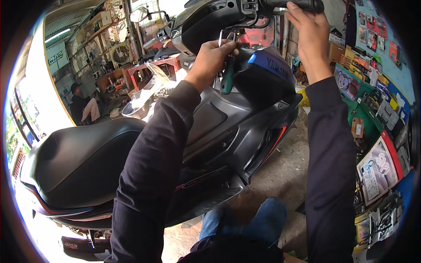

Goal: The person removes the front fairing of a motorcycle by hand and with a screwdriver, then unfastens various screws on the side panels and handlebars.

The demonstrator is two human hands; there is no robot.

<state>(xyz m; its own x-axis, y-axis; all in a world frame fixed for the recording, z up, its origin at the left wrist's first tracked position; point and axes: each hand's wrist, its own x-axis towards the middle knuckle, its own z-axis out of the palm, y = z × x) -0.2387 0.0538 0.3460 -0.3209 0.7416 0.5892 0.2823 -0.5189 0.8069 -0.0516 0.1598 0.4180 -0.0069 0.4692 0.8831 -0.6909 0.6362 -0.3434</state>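
Note:
A black motor scooter (258, 87) with a blue panel stands in front of me. My left hand (212, 61) is closed below the handlebar, fingers pinched together. From it hangs a tool with a green and black handle (227, 81); a thin shiny metal piece (220, 37) rises above the fingers. The tool's exact kind is partly hidden by the hand. My right hand (310, 30) is up at the right handlebar grip (313, 5), its fingers bent over the black rubber. The brake lever area and cables (252, 22) lie between the two hands.
The scooter's black seat (83, 162) extends to the left. A green rack (372, 118) with boxes and packets stands at right. A red workbench (153, 72) and a fan (120, 53) are behind. A person (83, 105) sits at far left.

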